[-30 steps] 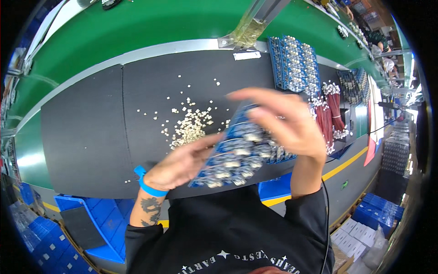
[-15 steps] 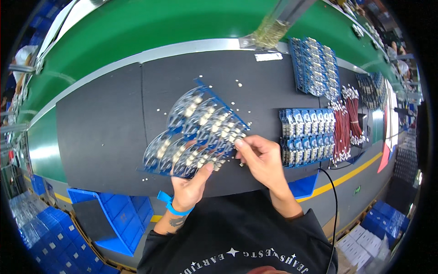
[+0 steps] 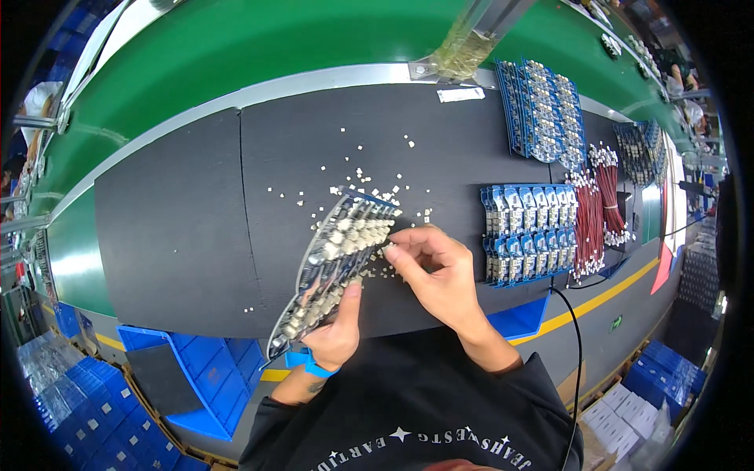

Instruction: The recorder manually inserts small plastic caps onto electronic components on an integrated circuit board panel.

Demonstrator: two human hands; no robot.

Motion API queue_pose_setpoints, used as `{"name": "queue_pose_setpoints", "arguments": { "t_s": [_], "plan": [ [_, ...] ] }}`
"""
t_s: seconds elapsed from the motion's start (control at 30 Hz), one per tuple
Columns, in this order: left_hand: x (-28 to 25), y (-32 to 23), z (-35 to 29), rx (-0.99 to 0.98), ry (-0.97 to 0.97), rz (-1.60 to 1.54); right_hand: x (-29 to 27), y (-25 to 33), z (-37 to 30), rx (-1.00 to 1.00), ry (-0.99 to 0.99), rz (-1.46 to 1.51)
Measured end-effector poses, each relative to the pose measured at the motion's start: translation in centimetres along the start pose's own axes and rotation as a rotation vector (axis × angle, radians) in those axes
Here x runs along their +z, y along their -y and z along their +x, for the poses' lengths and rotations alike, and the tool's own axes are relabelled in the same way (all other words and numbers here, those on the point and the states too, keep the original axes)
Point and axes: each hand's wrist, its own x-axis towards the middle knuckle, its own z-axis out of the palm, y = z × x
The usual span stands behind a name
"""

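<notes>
My left hand (image 3: pixel 336 328) is closed on the lower edge of a blue circuit board panel (image 3: pixel 334 259), its thumb lying on the near face. The panel stands tilted, almost edge-on, with rows of cream-white connectors and rounded board outlines. My right hand (image 3: pixel 432 263) is at the panel's right edge, thumb and forefinger pinched together beside the connectors. What those fingers hold, if anything, is too small to make out. Small white pieces (image 3: pixel 360 174) lie scattered on the black table mat around the panel, several of them behind and below it.
Stacked blue circuit boards (image 3: pixel 528 235) lie right of my hands, with more panels (image 3: pixel 542 114) behind them. Bundles of dark red wires (image 3: pixel 589 224) with white ends sit beside the stack. A metal post (image 3: pixel 471 43) rises at the far edge. Blue bins (image 3: pixel 196 369) stand below the table's front.
My left hand has tipped the panel from nearly flat to steeply tilted. Many more small white pieces now lie on the mat. My right hand has shifted slightly left.
</notes>
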Motion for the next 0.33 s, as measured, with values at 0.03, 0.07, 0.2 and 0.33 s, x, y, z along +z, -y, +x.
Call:
{"name": "queue_pose_setpoints", "arguments": {
  "t_s": [0.03, 0.07, 0.2, 0.33],
  "plan": [
    [-0.1, -0.3, 0.2, -0.018, 0.051, -0.002, 0.3, 0.3, 0.0, 0.052, -0.013, 0.117],
    [-0.1, -0.4, 0.5, 0.044, 0.059, 0.041, 0.7, 0.3, 0.1, 0.084, 0.014, 0.168],
    [-0.5, -0.4, 0.4, 0.116, 0.104, 0.228, 1.1, 0.1, 0.8, 0.204, 0.089, 0.341],
    [-0.9, 1.3, 0.5, 0.351, 0.136, 0.217, 1.1, 0.0, 0.5, 0.233, 0.092, 0.300]
  ]
}}
